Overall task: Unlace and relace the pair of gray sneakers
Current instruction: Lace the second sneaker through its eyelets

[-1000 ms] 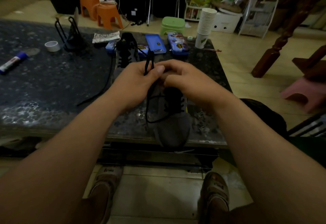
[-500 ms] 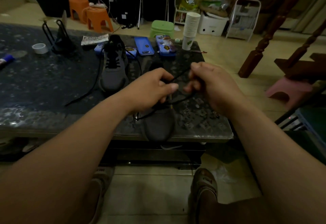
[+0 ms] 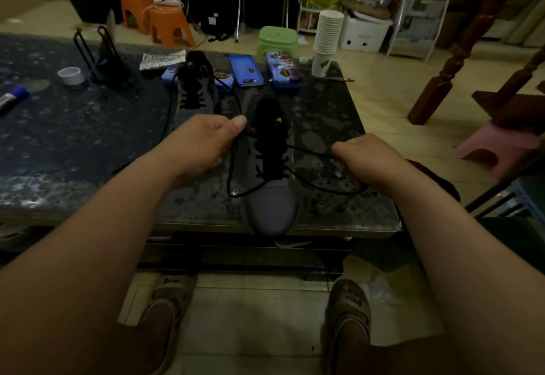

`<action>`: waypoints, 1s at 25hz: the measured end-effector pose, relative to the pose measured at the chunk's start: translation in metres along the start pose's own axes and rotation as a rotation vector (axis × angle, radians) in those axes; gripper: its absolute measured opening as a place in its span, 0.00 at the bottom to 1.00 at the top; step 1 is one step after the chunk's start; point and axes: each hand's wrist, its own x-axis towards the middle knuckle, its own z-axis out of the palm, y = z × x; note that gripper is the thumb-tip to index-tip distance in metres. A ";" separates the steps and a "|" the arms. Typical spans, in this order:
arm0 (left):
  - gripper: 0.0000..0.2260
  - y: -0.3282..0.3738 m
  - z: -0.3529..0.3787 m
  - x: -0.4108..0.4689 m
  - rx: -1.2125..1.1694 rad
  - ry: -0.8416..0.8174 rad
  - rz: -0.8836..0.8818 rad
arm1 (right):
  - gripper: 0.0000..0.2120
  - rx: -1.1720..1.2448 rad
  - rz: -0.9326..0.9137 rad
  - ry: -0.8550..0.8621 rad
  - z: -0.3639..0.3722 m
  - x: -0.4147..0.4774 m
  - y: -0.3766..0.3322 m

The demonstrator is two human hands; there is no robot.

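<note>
A gray sneaker with a black tongue lies on the dark stone table, its toe over the near edge. Its black lace runs out of the eyelets to both sides. My left hand pinches the left lace end beside the shoe's collar. My right hand grips the right lace end, pulled out to the shoe's right. A slack loop of lace hangs near the toe. The second gray sneaker stands farther back, left of the first, laced, with one long lace trailing left.
Behind the shoes lie blue tins, a stack of paper cups, a tape roll, a glue stick and a black wire stand. Orange stools and a green stool stand beyond. My sandalled feet are below the table.
My hands have moved apart: the right one went out to the right and the left one up and left, drawing the lace taut through the near sneaker's eyelets.
</note>
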 end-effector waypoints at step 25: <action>0.09 0.011 0.042 0.024 0.219 0.143 0.331 | 0.08 0.362 -0.343 0.054 0.053 0.004 -0.023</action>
